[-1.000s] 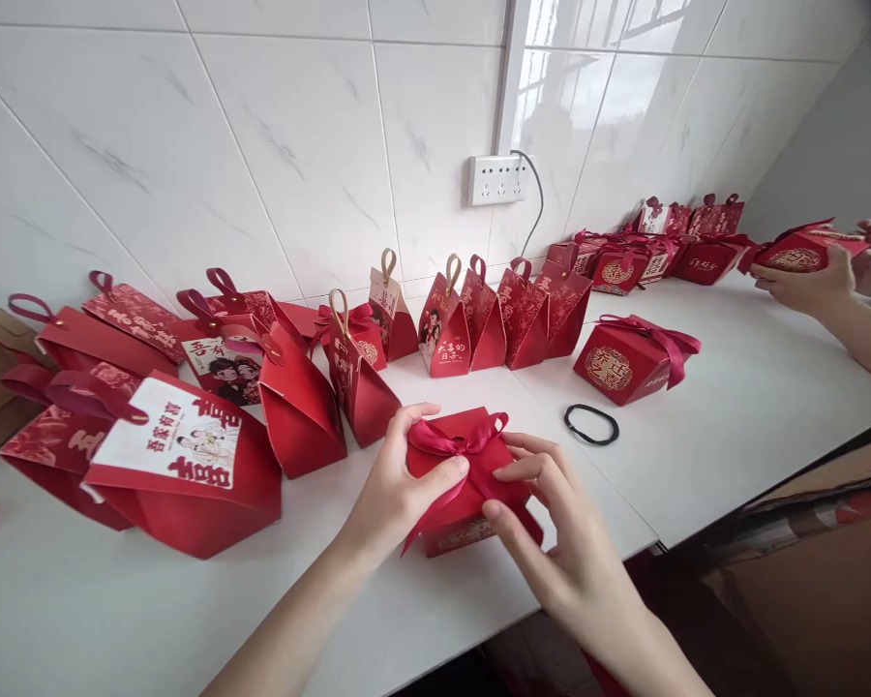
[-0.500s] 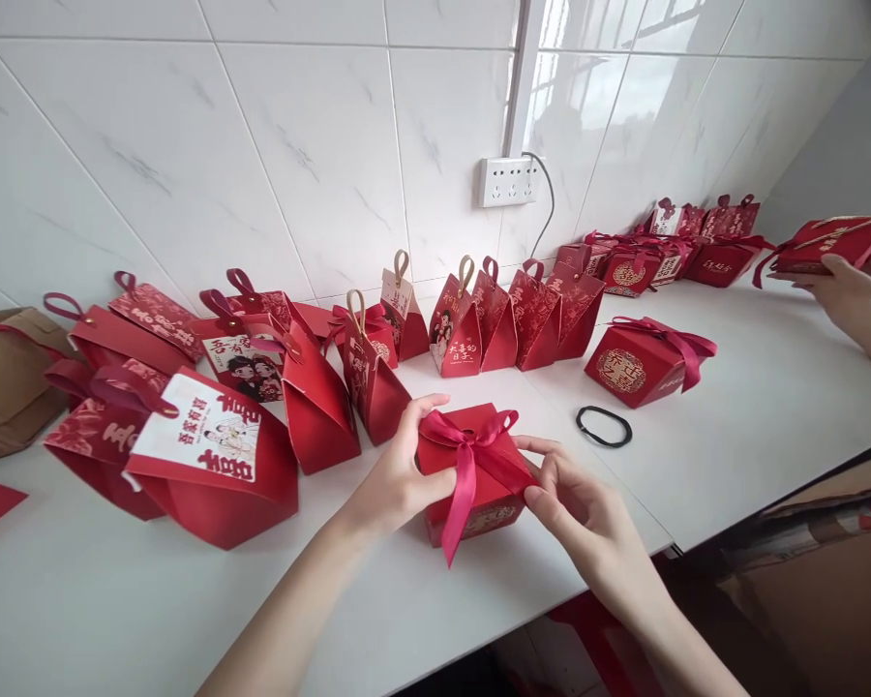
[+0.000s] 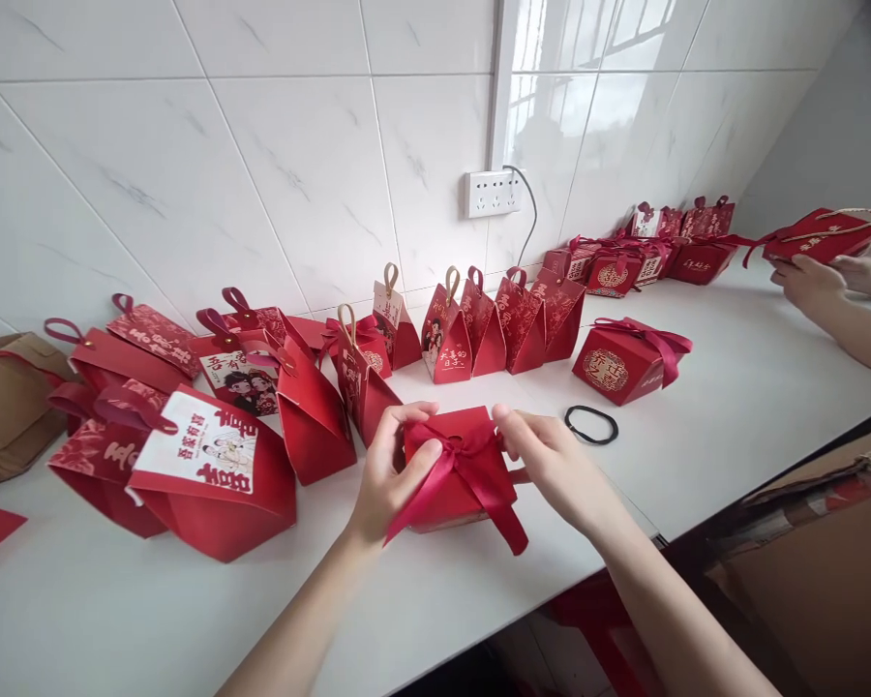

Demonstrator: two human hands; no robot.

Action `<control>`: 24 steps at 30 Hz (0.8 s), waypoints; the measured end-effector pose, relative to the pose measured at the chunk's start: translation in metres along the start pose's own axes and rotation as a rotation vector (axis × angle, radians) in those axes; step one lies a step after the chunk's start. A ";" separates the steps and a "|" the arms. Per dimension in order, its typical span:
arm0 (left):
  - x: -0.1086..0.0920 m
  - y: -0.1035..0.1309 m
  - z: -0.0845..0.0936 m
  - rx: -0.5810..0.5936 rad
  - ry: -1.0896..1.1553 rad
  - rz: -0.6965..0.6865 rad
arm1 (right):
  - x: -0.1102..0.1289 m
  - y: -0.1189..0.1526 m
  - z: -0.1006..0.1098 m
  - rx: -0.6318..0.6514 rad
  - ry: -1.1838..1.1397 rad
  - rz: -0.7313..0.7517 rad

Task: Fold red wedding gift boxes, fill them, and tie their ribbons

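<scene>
White table (image 3: 189,620), marbled wall tiles (image 3: 297,165), white socket panel (image 3: 492,194). Left hand (image 3: 386,479) curled round red box (image 3: 451,501); right hand (image 3: 552,457) half-closed at ribbon (image 3: 444,467), grip unclear.

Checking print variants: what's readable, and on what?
"吾家有", next character unclear, plus "喜" twice: white panel, front left box.
"吾", rest unclear: larger couple box.
"大喜的日子": small couple box.
"乔迁之", last character unclear: lone ribboned box.
Too blurred, small or stylised: back pile, other person's box, remaining boxes.
Held box: none legible.
</scene>
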State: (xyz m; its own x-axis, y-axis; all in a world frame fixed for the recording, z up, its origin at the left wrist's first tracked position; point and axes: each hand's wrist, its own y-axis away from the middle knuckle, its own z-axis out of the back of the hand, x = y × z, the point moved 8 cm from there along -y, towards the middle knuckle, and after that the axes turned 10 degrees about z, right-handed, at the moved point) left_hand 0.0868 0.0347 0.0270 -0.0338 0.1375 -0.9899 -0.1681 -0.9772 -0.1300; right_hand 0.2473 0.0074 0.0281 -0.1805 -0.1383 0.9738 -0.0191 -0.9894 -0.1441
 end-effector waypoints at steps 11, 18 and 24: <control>-0.008 0.006 0.012 -0.268 -0.191 -0.015 | -0.004 0.003 0.004 -0.083 0.182 0.119; -0.002 0.012 0.007 -0.279 -0.156 0.030 | -0.015 0.006 0.003 -0.213 0.061 0.124; 0.001 0.004 0.007 -0.184 -0.128 0.030 | -0.024 0.007 0.004 -0.073 -0.162 0.232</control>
State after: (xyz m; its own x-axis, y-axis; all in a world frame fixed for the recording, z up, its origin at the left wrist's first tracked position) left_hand 0.0789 0.0320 0.0256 -0.1633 0.1155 -0.9798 0.0169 -0.9927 -0.1198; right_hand 0.2555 0.0039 0.0048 -0.0292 -0.3718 0.9278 -0.0669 -0.9254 -0.3730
